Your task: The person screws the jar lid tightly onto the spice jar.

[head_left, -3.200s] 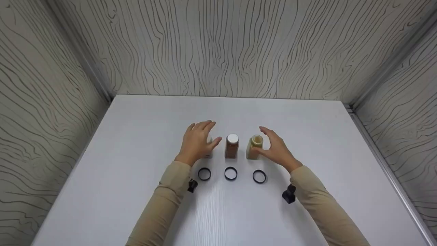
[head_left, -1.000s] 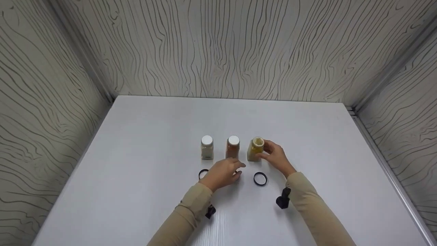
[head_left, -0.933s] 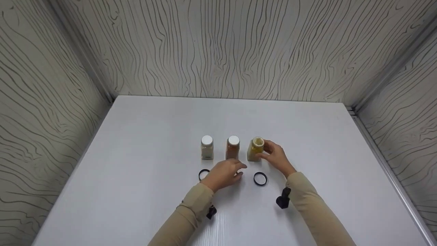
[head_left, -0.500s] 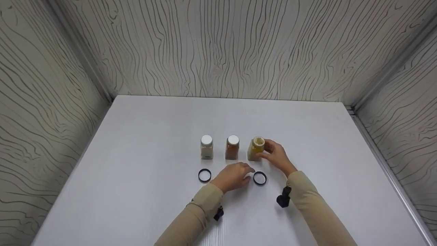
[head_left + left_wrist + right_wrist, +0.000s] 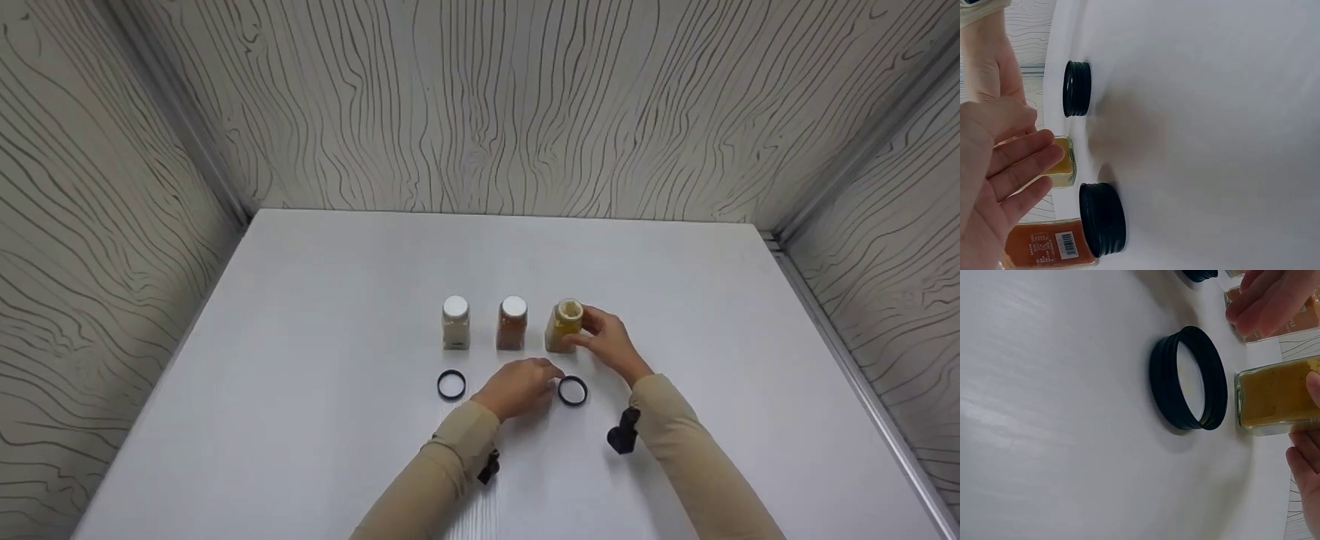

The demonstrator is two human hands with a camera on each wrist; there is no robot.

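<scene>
My right hand [image 5: 609,345] grips the uncapped glass jar of yellow powder [image 5: 1275,394] from its right side, thumb in front. The jar stands upright, its mouth showing. My left hand [image 5: 520,388] reaches in low over the table, its loosely bent fingers [image 5: 1027,157] holding nothing. Just beyond its fingertips lies a black screw lid [image 5: 1171,377], open side up, in front of the yellow jar. Another black lid [image 5: 1102,219], in front of the orange-brown powder jar [image 5: 511,326], is hidden by the left hand in the head view.
A jar of pale powder [image 5: 456,326] stands at the row's left, white-topped like the middle jar. Its black lid [image 5: 440,386] lies in front of it. The white table [image 5: 337,300] meets patterned walls [image 5: 480,112] at the back and sides.
My left hand has come from the pale jar forward and rightward, past the middle lid to the right-hand lid. My right hand has closed around the yellow jar and stayed there.
</scene>
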